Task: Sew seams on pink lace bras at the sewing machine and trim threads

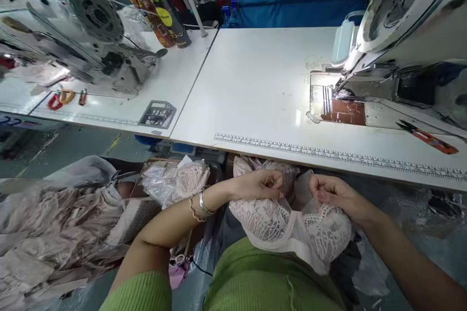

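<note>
A pale pink lace bra [292, 228] lies across my lap, its two cups facing up, below the table's front edge. My left hand [259, 185] is closed with fingers curled at the upper edge of the left cup. At the other cup's upper edge, my right hand [333, 194] pinches the bra's thin fabric between thumb and finger. Sheer material shows between the hands. Just beyond them, more pink lace [246, 164] hangs partly under the table edge. The fingertips of my left hand hide what they grip.
A sewing machine [386, 58] with its lamp lit stands on the white table [255, 82] at right, beside orange thread snips [428, 137]. Another machine [91, 34] and spray cans [168, 9] are at left. Piled pink garments [65, 233] and a box of lace cups [189, 177] lie left.
</note>
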`<state>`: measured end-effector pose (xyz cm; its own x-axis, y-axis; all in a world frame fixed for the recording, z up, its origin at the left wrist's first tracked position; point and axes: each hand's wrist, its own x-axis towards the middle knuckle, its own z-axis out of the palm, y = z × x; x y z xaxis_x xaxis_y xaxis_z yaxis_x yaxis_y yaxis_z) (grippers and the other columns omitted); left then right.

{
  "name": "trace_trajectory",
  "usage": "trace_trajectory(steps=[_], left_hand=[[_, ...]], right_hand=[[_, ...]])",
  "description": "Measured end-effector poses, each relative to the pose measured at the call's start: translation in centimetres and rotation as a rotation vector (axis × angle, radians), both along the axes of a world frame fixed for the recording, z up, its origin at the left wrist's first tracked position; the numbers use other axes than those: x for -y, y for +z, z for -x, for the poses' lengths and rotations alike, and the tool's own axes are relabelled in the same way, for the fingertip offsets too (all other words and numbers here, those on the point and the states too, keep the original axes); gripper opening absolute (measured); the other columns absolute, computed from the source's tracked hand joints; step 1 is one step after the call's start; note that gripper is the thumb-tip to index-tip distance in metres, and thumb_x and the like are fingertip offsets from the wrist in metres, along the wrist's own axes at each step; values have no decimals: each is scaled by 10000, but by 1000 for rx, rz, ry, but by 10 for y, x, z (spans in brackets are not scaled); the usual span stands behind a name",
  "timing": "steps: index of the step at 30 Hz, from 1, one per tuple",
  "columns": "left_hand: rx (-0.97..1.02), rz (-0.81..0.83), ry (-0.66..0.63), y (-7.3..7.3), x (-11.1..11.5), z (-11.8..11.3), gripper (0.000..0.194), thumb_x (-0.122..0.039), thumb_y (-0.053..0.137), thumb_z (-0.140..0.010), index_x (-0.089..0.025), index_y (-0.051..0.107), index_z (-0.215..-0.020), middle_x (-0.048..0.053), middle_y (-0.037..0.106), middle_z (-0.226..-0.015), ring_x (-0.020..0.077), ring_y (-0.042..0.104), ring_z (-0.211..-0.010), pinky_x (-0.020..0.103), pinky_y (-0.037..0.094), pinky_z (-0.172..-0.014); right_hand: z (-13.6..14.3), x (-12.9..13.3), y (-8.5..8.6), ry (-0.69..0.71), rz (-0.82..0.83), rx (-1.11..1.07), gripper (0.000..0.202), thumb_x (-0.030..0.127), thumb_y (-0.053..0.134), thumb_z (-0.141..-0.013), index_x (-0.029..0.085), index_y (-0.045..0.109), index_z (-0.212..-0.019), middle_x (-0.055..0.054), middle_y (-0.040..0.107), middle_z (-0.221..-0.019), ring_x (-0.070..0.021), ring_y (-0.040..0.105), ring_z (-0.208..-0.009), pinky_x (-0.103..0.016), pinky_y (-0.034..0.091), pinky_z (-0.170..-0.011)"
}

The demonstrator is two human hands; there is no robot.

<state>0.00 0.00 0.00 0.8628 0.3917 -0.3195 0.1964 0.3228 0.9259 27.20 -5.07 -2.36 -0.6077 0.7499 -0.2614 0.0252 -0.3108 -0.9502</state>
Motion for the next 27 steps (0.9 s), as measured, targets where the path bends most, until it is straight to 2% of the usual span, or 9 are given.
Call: trace_trajectory(steps=[2, 3, 5, 8, 11, 14, 17, 22, 27], left_hand=[[-32, -55, -75, 1, -2, 0, 77, -217, 608, -968, -189, 568, -908, -54, 498, -736, 76, 419, -576, 242, 398, -628], [-46, -83, -109, 1, -2, 0, 32, -207, 606, -965, -185, 624, -981, -23, 586, -803, 88, 497, -624, 246, 425, -655], [-70, -145, -182, 0, -1, -1, 149, -199, 609, -958, -183, 700, -1074, 32, 702, -948, 118, 620, -746, 244, 469, -704], [-101, -211, -223, -4, 5, -5, 157, -225, 697, -900, -180, 764, -1035, 43, 770, -979, 151, 705, -852, 218, 508, -740], [-151, -235, -142, -9, 14, -11, 139, -263, 743, -859, -179, 791, -959, 34, 788, -911, 162, 727, -845, 204, 515, -728], [-170, -235, -57, -12, 20, -18, 140, -244, 685, -883, -162, 796, -906, 34, 780, -882, 145, 700, -790, 195, 491, -690], [-169, -187, -10, -15, 20, -20, 162, -252, 679, -868, -133, 787, -876, 31, 745, -823, 110, 600, -665, 196, 432, -607], [-146, -118, -33, -13, 16, -15, 240, -282, 610, -907, -122, 787, -895, -17, 580, -621, 71, 365, -517, 216, 298, -503], [-132, -97, -36, -6, 13, -12, 265, -265, 569, -928, -116, 784, -890, -51, 436, -548, 67, 272, -485, 234, 243, -484]], right_hand=[[2, -2, 1, 6, -7, 8, 412, 566, 646, -929, 209, 521, -766, 34, 455, -650, -101, 356, -526, -255, 286, -526], [3, -2, 2, 7, -12, 13, 422, 578, 648, -923, 208, 522, -763, 34, 457, -650, -101, 357, -526, -256, 292, -527], [5, -3, 4, 8, -23, 25, 446, 601, 646, -914, 208, 517, -749, 31, 459, -649, -102, 363, -528, -256, 295, -521], [6, -3, 6, 0, -37, 53, 465, 617, 642, -909, 211, 504, -731, 28, 456, -647, -105, 372, -535, -253, 279, -504], [6, -3, 5, 9, -41, 61, 460, 616, 638, -911, 210, 510, -736, 33, 441, -644, -104, 366, -535, -255, 277, -506], [5, -3, 3, 16, -32, 39, 434, 583, 640, -925, 205, 518, -750, 36, 442, -651, -101, 366, -543, -254, 273, -517], [4, -3, 2, -4, -30, 28, 429, 567, 648, -926, 201, 520, -744, 31, 451, -661, -103, 368, -560, -255, 261, -526], [3, -2, 0, -24, -18, 23, 434, 573, 657, -917, 200, 522, -740, 31, 449, -653, -105, 360, -559, -261, 254, -536], [1, -1, 1, -38, -14, 38, 434, 581, 664, -908, 202, 530, -743, 23, 476, -656, -110, 385, -558, -262, 271, -537]])
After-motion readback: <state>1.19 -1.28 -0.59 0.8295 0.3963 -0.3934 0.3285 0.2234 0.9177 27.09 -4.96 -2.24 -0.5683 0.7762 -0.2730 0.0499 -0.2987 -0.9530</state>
